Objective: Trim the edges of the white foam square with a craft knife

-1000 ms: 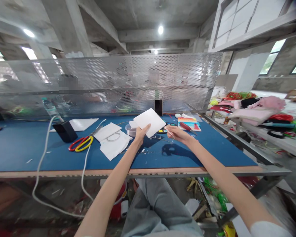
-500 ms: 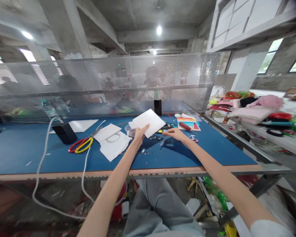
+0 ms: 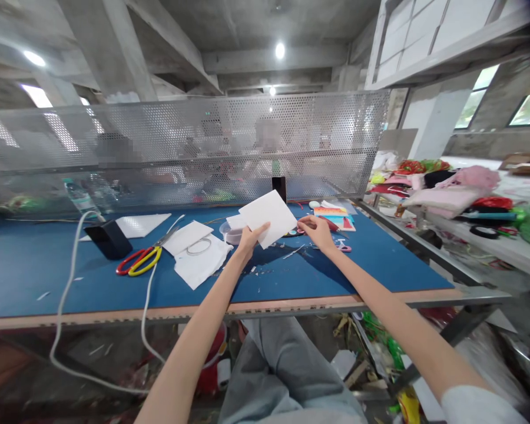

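My left hand [image 3: 249,238] is closed on a square white card [image 3: 268,217], its thumb lying on the face and the card tilted above the table. Another white piece [image 3: 235,222] shows behind the card's left edge. With fingertips pinched together, my right hand [image 3: 317,231] is at the card's right corner; whether it grips the corner or something small, I cannot make out. A thin pale strip [image 3: 294,252] lies on the blue table [image 3: 265,285] below the hands. Behind my left hand stands a clear plastic tub [image 3: 230,233], partly hidden.
Scissors with red and yellow handles [image 3: 140,260], white paper pieces [image 3: 198,268] and a black box [image 3: 109,238] lie to the left. A white cable [image 3: 62,306] hangs over the front edge. A red-handled tool [image 3: 331,224] lies right. A perforated metal screen [image 3: 181,135] rises behind.
My right hand has moved up and left to the card's right corner. The pale strip that hung blurred below it now lies on the table. My left hand keeps the card.
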`<action>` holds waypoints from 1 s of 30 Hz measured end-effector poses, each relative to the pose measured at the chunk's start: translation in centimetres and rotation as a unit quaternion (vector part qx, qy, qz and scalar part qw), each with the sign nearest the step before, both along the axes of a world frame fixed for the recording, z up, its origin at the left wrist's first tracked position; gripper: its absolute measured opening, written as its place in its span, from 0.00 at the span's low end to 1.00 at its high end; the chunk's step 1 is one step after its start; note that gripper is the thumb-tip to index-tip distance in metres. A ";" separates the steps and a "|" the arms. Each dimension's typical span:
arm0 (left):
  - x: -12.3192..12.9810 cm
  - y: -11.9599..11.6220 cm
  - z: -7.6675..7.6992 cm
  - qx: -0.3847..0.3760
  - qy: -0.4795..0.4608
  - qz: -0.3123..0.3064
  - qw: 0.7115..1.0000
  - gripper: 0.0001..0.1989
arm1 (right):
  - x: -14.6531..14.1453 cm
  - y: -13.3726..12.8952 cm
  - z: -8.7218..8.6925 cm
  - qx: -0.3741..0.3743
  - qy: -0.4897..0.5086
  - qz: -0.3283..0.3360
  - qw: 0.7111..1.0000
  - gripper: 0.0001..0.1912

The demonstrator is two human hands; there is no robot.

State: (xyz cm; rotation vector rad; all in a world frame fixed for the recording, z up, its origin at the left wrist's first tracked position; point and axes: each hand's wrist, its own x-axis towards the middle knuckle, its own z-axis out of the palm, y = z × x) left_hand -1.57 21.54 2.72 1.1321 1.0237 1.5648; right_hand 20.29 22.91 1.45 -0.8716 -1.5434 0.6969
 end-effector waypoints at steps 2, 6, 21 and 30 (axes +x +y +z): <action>0.0 0.0 0.0 0.023 0.023 0.002 0.999 0.23 | 0.2 0.2 -0.2 -0.001 -0.007 -0.007 1.000 0.13; 0.1 -0.4 0.2 0.054 0.076 0.015 0.995 0.22 | 0.7 0.9 -0.5 -0.009 -0.049 -0.025 0.998 0.11; 0.0 -1.2 1.4 0.060 0.129 -0.005 0.990 0.20 | 1.1 1.6 -1.0 -0.050 -0.068 0.021 0.996 0.13; -0.3 -0.6 0.7 0.065 0.126 -0.014 0.990 0.21 | 1.1 1.3 -1.1 0.063 -0.205 -0.020 0.977 0.11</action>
